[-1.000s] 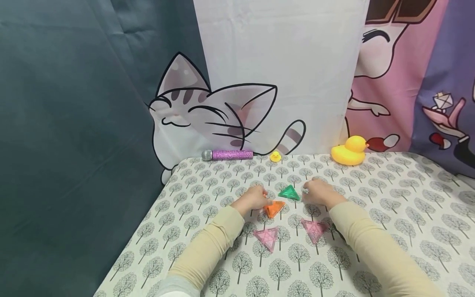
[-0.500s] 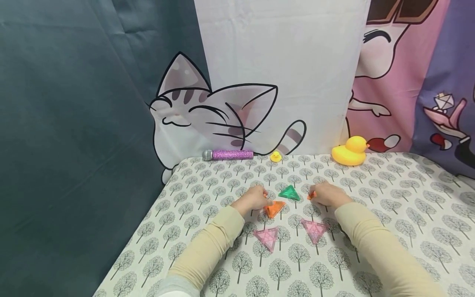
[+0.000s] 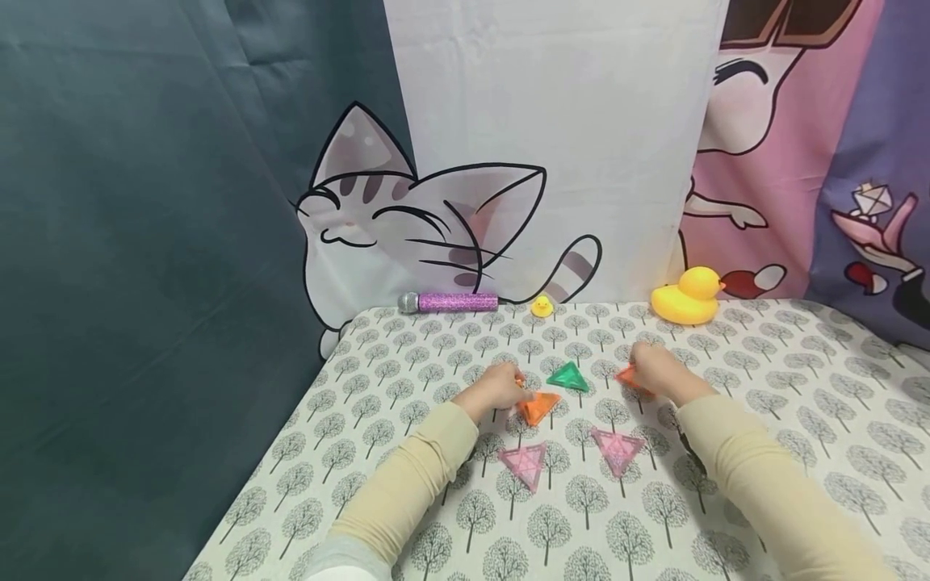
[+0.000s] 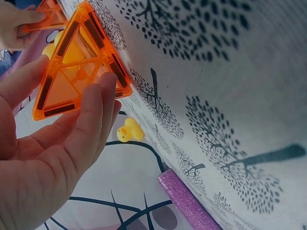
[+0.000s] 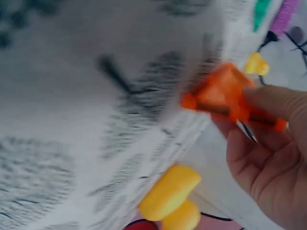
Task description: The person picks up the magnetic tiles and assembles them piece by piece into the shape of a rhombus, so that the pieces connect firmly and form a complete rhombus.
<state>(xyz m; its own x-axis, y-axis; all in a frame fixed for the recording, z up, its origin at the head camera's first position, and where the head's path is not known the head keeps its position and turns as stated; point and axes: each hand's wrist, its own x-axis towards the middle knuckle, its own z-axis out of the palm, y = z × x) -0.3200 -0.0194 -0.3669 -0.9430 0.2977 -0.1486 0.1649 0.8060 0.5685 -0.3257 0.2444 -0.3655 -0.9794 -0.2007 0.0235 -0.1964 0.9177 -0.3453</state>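
Play corner: cartoon backdrop (image 3: 508, 105), patterned cloth (image 3: 407, 504), toy ducks (image 3: 683, 305)

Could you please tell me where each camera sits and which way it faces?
Head: on the head, facing forward and down over the tablecloth; left hand, right hand and both sleeves show.
Left wrist: on that wrist, facing the left orange triangle; both hands show, the right partly.
Right wrist: on that wrist, facing the right orange triangle, blurred; of the body, only the right hand shows.
Shared: both wrist views show the small duck and purple microphone.
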